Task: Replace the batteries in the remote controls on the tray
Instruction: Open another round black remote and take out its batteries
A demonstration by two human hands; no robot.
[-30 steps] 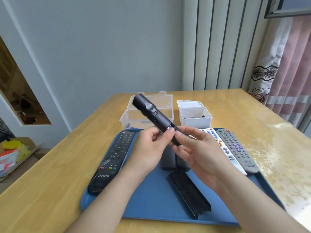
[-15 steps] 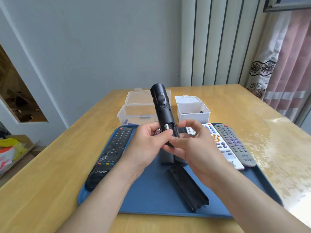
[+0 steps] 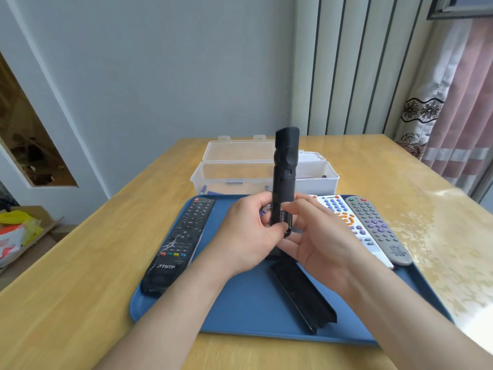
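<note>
Nearest, at 6 o'clock on the blue tray [image 3: 240, 313], a long black back cover [image 3: 301, 295] lies loose. Just beyond it, over the tray's middle, both hands meet round the lower end of the black remote [image 3: 284, 180], which stands upright above the tray with its open battery bay facing the person. The left hand [image 3: 248, 236] grips that lower end from 9 o'clock, a purple battery [image 3: 265, 210] tucked against its fingers. The right hand [image 3: 320, 241] curls in from 3 o'clock with its fingertips at the bay; whether they pinch a cell there I cannot tell.

The remote looks light, stiff and smooth-sided, so it would probably slip in a loose hold. The safest hold seems to be round the narrow body just above the bay, leaving the bay free. The small cell would likely roll if dropped.

At 9 o'clock on the tray lies a THTF remote [image 3: 178, 244]; at 2 to 3 o'clock a white remote [image 3: 346, 222] and a grey remote [image 3: 378, 228] lie side by side. Farther, at 12 o'clock on the wooden table [image 3: 80, 303], a clear box [image 3: 229, 172] and a smaller box [image 3: 317, 173] stand open
</note>
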